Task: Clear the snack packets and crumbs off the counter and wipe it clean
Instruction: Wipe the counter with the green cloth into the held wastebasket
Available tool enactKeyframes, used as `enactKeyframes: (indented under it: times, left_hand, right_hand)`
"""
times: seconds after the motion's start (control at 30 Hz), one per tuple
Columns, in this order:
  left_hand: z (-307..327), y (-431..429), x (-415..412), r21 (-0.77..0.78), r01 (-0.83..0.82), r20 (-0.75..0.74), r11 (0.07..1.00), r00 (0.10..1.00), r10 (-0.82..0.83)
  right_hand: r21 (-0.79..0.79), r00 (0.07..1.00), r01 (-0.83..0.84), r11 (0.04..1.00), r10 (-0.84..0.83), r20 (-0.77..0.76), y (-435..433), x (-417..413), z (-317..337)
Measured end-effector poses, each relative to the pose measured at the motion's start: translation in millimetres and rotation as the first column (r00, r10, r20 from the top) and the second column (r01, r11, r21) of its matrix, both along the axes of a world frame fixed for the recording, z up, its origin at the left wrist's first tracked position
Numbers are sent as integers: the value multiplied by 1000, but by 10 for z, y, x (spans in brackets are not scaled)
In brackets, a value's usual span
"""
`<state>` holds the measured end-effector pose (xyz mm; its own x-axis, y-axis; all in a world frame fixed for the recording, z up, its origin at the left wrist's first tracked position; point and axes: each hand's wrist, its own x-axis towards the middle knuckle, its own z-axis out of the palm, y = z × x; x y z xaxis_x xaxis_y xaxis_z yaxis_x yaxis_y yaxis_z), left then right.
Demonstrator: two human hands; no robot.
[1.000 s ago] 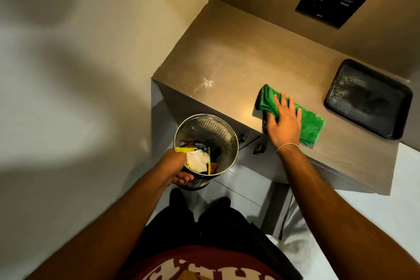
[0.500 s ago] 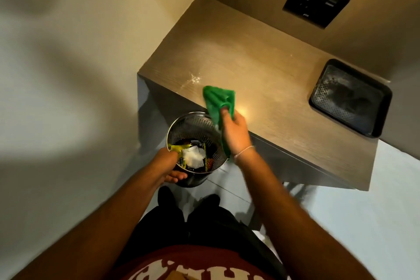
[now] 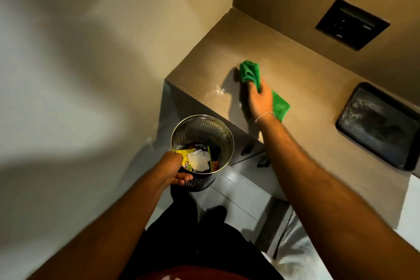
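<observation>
My right hand grips a green cloth and presses it on the brown counter, near its left end. A small patch of pale crumbs lies just left of the cloth, close to the counter's front edge. My left hand holds the rim of a perforated steel bin below the counter's front edge. Inside the bin lie snack packets, one yellow, with a white piece on top.
A black tray sits on the counter at the right. A black wall panel is set in the back wall. Walls close the counter's left end and back. The floor below is pale tile.
My right hand has carried the green cloth from the counter's front edge above the bin back onto the counter top, beside the crumbs. My left hand keeps holding the bin.
</observation>
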<state>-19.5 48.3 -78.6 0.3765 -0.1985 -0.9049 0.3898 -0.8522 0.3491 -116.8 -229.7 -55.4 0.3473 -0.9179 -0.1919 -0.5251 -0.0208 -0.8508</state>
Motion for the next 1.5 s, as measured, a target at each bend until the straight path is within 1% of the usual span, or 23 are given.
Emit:
enactKeyframes:
  times: [0.07,0.1,0.2,0.3,0.4,0.47,0.5,0.53,0.57,0.6,0.63,0.67,0.73,0.83,0.9,0.97,1.07,1.17,1.23,1.3,1.37,1.43,1.5]
  left_hand:
    - [-28,20,141,2,-38,-10,999,999,38]
    - [-43,27,206,1,-47,-12,999,999,47]
    - [-93,40,330,-2,-66,-15,998,998,66]
    - [-155,41,388,8,-87,-6,996,996,87]
    - [-206,47,384,6,-123,8,992,992,123]
    - [-222,42,382,2,-136,3,991,991,136]
    - [-230,33,387,7,-141,-1,990,990,141]
    - [-229,16,393,12,-150,-9,989,989,150]
    - [-227,0,401,18,-167,-24,986,986,168]
    - [-218,-8,416,27,-187,-42,982,981,188]
    - [-217,-9,433,32,-204,-57,978,977,206]
    - [-217,1,446,31,-219,-65,975,973,220]
    - [-201,31,479,24,-218,-65,976,974,219]
    - [-160,69,488,23,-176,-74,984,981,177]
    - [-126,70,470,14,-155,-74,988,985,156]
    - [-103,65,453,5,-147,-62,989,987,147]
    - [-75,68,457,-6,-138,-55,990,989,138]
    - [-53,63,481,-15,-137,-44,990,990,137]
    - [-51,69,491,-10,-135,-38,991,990,135]
    - [-61,66,492,2,-132,-40,991,990,132]
    - [-70,57,480,15,-133,-45,991,990,133]
    - [-77,50,473,20,-133,-49,991,990,134]
    - [-83,49,475,17,-131,-54,991,990,132]
  right_hand:
    - [-171,936,-228,958,168,-308,53,297,-144]
    - [-241,909,-291,926,190,-371,38,427,-202]
    - [-320,899,-335,886,199,-390,-18,699,-293]
    - [-323,848,-462,826,305,-434,32,759,-321]
    - [-315,804,-577,753,456,-382,386,707,-287]
    - [-260,746,-656,709,557,-365,760,685,-254]
    - [-185,718,-686,704,613,-330,976,680,-243]
    - [-72,711,-693,717,663,-236,1175,663,-217]
    - [69,733,-671,738,675,-88,1355,633,-193]
    - [195,784,-617,763,618,60,1504,586,-181]
    - [294,849,-528,797,497,179,1618,522,-152]
    - [370,901,-425,827,346,261,1674,450,-113]
    - [508,931,-226,831,30,365,1584,332,-26]
    - [633,835,-63,772,-307,457,1113,170,129]
    - [608,759,47,793,-424,495,697,80,233]
    - [509,741,181,842,-457,492,305,-30,310]
    - [252,835,316,915,-394,383,-150,-250,328]
    - [4,903,347,938,-335,270,-397,-446,322]
    - [-123,938,303,945,-272,216,-399,-493,298]
    - [-166,986,136,977,-118,115,-272,-475,252]
    - [-144,988,-133,981,120,-92,-69,-457,157]
    - [-170,874,-391,905,307,-377,98,-451,4]
    - [-258,813,-468,845,297,-502,183,-428,-113]
